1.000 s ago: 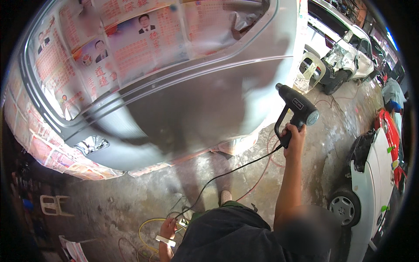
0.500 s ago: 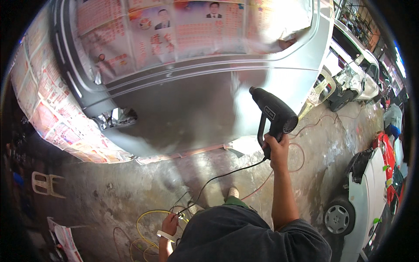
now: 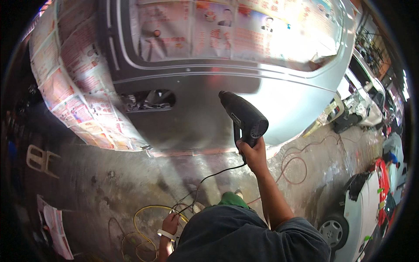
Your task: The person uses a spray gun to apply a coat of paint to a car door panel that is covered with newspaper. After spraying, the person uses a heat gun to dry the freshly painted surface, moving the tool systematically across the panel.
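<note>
Concrete floor (image 3: 100, 179), stained & patchy, dim toward the L. Heat gun (image 3: 245, 117) is up before the grey panel (image 3: 194, 124), nozzle (image 3: 222, 94) facing it; can't judge the gap from here. R grip (image 3: 254, 155) is clamped on the heat gun, L grip (image 3: 170, 223) closed on the black cord (image 3: 218, 173), lower down. Papered window (image 3: 214, 37) above panel, yellow hose (image 3: 148, 207) on floor nr L grip, white car (image 3: 363, 209) off to the R.
</note>
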Tool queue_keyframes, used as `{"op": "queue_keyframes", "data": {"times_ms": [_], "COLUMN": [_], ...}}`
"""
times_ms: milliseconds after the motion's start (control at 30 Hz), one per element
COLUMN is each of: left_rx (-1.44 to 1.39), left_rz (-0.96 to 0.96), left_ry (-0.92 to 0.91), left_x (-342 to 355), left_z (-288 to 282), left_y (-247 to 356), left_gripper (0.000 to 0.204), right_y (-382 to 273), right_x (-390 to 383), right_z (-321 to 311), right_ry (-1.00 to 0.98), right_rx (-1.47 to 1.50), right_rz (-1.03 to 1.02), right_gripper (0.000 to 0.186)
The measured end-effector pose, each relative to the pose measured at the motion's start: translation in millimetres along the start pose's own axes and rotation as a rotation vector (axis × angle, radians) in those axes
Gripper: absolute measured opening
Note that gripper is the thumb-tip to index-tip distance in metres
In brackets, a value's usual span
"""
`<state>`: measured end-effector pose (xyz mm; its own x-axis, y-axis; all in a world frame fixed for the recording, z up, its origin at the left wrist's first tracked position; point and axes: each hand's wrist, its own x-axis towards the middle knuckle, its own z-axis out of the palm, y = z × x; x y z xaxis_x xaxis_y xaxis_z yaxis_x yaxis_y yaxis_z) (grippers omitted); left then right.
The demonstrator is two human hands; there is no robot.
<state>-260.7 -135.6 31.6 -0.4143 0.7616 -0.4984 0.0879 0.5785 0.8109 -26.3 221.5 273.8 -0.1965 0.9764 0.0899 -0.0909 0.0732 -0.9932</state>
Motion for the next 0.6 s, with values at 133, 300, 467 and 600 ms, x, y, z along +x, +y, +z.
{"op": "queue_keyframes", "data": {"times_ms": [133,300,467,600], "left_rx": [-0.055,-0.065,-0.033,-0.145], "left_rz": [-0.023,-0.078,-0.095,-0.129], "left_ry": [0.061,0.086,0.151,0.140], "left_x": [-7,-17,-26,-29], "left_z": [-12,-29,-38,-40], "left_y": [-12,-32,-38,-39], "left_gripper": [0.020,0.022,0.024,0.022], "right_y": [4,17,33,29], "right_x": [2,11,22,27], "right_z": [54,119,189,252], "right_ry": [-0.073,-0.207,-0.290,-0.372], "right_rx": [-0.040,-0.072,-0.154,-0.301], "right_rz": [-0.019,-0.094,-0.226,-0.220], "right_gripper": [0.037,0.046,0.055,0.059]}}
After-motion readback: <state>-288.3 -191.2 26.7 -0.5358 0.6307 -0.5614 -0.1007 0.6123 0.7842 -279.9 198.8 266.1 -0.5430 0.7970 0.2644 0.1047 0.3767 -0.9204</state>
